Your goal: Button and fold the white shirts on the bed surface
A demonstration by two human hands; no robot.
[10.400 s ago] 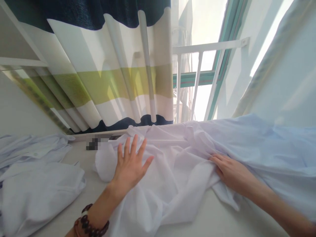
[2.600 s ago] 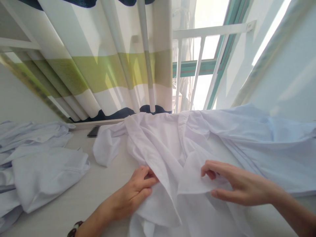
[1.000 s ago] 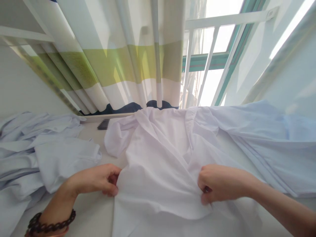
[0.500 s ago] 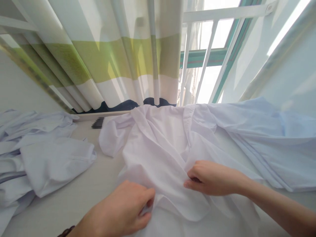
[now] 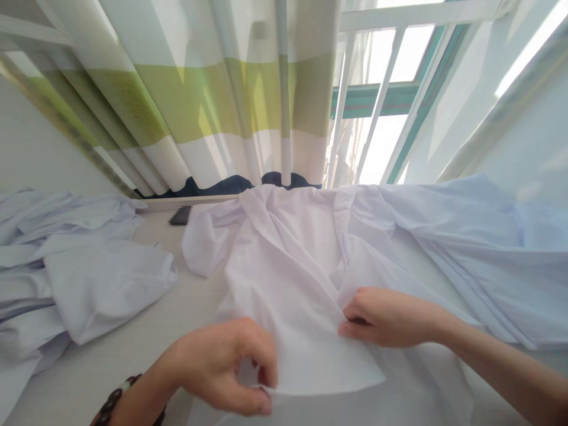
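Observation:
A white coat (image 5: 284,284) with long sleeves and open lapels lies spread on the pale surface, its collar end toward the curtain. My left hand (image 5: 233,364) pinches the lower edge of its front panel between thumb and fingers. That edge runs fairly straight to the right from my fingertips. My right hand (image 5: 377,316) is closed on the panel's other edge, higher up, with its fingertips partly hidden. A beaded bracelet (image 5: 119,399) circles my left wrist.
Crumpled white garments (image 5: 106,278) lie at the left. More folded white cloth (image 5: 479,236) lies at the right. A small dark, pixelated object (image 5: 180,215) rests near the back edge. Behind are a green-and-white curtain (image 5: 213,100) and white window bars (image 5: 377,100).
My left hand has turned and now grips the coat's lower edge, which is pulled straighter. My right hand keeps its hold. The whole view has shifted slightly.

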